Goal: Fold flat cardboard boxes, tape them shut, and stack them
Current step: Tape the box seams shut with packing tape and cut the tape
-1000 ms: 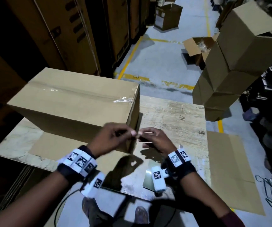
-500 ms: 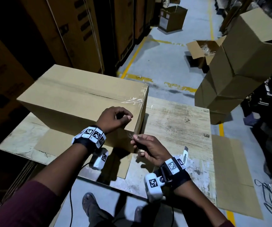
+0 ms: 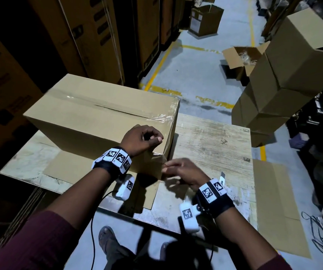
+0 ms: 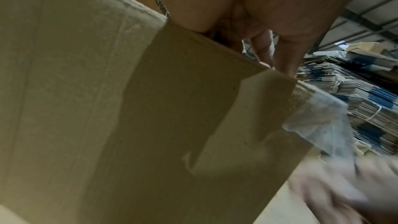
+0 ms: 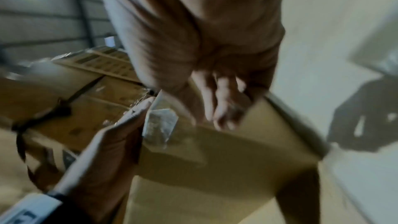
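- Box [image 3: 98, 121]: closed, on the table [image 3: 215, 137], left half; clear tape [image 3: 162, 118] along the top seam.
- Left hand [image 3: 141, 138]: rests on the box's near right top edge, fingers curled, holding nothing.
- Right hand [image 3: 184, 172]: at the box's near right corner, blurred; fingers pinch a loose tape end [image 5: 159, 123].
- Box stack [image 3: 285, 78]: on the floor, right of the table.

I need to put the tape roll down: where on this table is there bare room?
The bare wooden tabletop right of the taped brown cardboard box. The near edge is crowded by both hands and flat cardboard sheet.
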